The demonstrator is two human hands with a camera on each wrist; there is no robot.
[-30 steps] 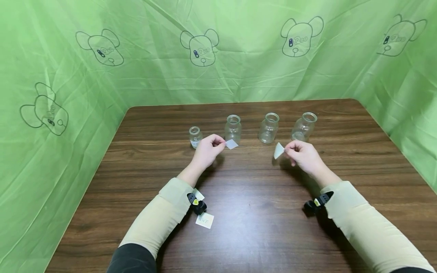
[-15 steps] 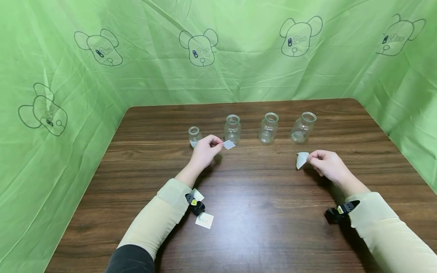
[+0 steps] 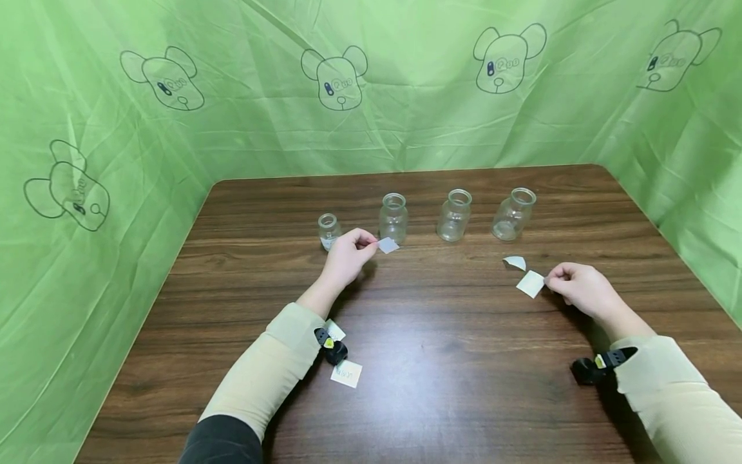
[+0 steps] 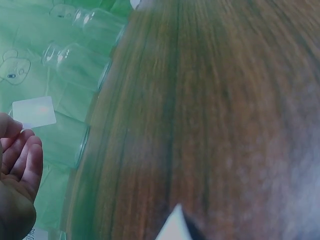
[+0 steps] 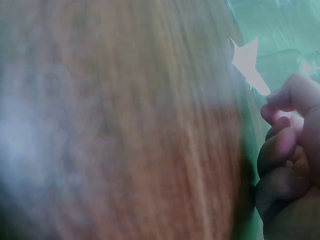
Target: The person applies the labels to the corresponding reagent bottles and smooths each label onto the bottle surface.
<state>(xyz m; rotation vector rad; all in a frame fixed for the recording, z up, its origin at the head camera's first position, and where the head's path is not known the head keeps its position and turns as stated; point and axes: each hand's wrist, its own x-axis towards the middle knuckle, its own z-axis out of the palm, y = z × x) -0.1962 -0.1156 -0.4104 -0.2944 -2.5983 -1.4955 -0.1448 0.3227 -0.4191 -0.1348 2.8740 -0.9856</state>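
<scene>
Just right of the small jar (image 3: 328, 231) is a label (image 3: 389, 245), pinched by the left grip (image 3: 349, 255); well right of that jar are a square (image 3: 531, 284), pinched by the right grip (image 3: 584, 290), and a curled scrap (image 3: 515, 263). Three big jars (image 3: 454, 218) stand right of it.

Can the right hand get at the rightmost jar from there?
Probably yes: no other jar stands between the right hand and the rightmost jar, though the hand's grip holds a white square.
</scene>
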